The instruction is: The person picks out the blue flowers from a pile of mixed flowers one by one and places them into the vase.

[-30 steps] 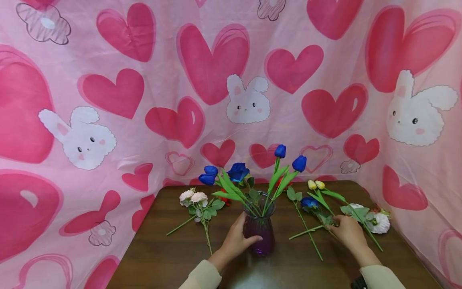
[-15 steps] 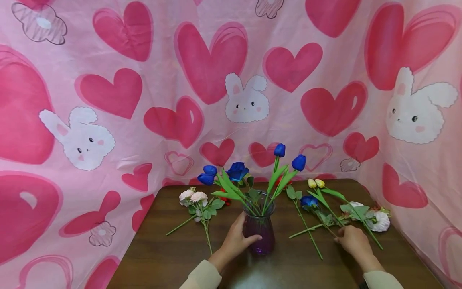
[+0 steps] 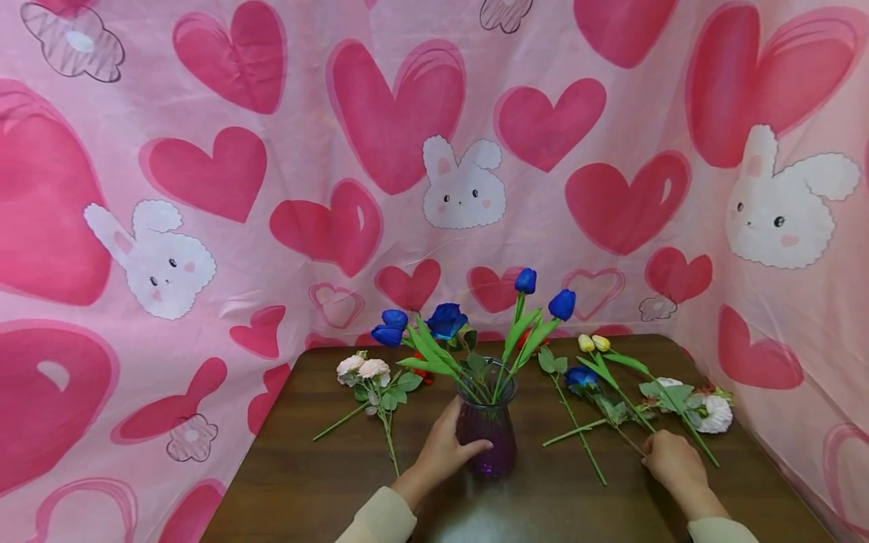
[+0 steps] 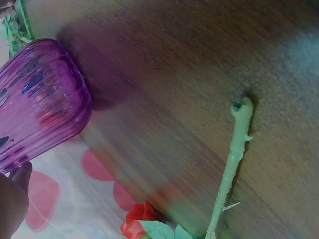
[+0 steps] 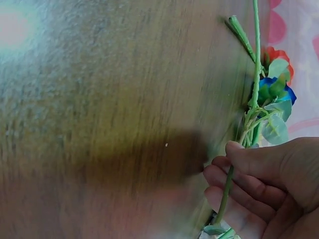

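In the head view my left hand point(image 3: 441, 445) holds the purple glass vase point(image 3: 498, 445) at its left side, thumb across the front and fingers partly hidden behind. Blue tulips point(image 3: 562, 305) and a blue rose point(image 3: 446, 321) stand in the vase. My right hand point(image 3: 675, 461) is low among the flowers lying on the right. In the right wrist view its thumb and fingers pinch a green flower stem point(image 5: 227, 191); I cannot tell which flower it belongs to. A blue rose point(image 3: 581, 379) and yellow tulips point(image 3: 594, 344) lie just beyond that hand.
Pale pink flowers point(image 3: 363, 369) with long stems lie left of the vase on the dark wooden table point(image 3: 299, 483). White flowers point(image 3: 714, 415) lie near its right edge. Red flowers point(image 3: 532, 341) show behind the vase. A pink heart-patterned cloth point(image 3: 400, 98) hangs around the back and sides.
My right hand has moved right and a little nearer to me, away from the blue rose's leaves. My left hand stays on the vase.
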`<state>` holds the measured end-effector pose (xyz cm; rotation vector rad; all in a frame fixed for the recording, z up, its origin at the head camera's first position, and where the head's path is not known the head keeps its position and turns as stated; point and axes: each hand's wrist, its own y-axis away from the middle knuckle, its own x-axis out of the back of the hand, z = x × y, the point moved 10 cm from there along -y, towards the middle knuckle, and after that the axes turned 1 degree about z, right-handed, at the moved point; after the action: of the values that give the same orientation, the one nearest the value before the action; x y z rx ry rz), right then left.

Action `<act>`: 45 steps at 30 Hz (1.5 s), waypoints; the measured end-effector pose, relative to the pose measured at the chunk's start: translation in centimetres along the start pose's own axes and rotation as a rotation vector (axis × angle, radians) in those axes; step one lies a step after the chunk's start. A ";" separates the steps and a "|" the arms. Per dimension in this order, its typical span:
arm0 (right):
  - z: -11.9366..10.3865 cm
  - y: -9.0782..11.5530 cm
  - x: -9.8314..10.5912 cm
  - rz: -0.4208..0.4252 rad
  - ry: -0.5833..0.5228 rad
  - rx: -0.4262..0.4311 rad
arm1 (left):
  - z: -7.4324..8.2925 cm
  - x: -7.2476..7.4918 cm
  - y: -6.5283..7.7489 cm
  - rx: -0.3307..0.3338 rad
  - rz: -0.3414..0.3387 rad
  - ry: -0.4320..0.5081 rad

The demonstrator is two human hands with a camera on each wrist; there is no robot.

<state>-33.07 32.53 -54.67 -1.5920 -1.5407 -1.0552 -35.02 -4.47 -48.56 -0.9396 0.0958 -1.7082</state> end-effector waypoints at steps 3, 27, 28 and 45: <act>0.0 0.1 0.1 0.015 0.006 0.010 | 0.0 0.0 0.0 -0.006 0.001 0.002; 0.6 0.9 0.5 0.050 0.014 -0.025 | -0.2 -0.1 -0.1 0.015 -0.017 0.011; 0.5 0.9 0.7 0.062 0.013 -0.020 | -0.2 -0.1 0.0 0.017 -0.018 0.011; -2.9 1.8 4.7 0.392 -0.129 0.047 | 0.0 0.0 0.0 0.011 -0.002 -0.001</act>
<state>-31.65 31.91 -49.11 -1.8613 -1.2495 -0.7072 -35.01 -4.43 -48.59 -0.9325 0.0852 -1.7085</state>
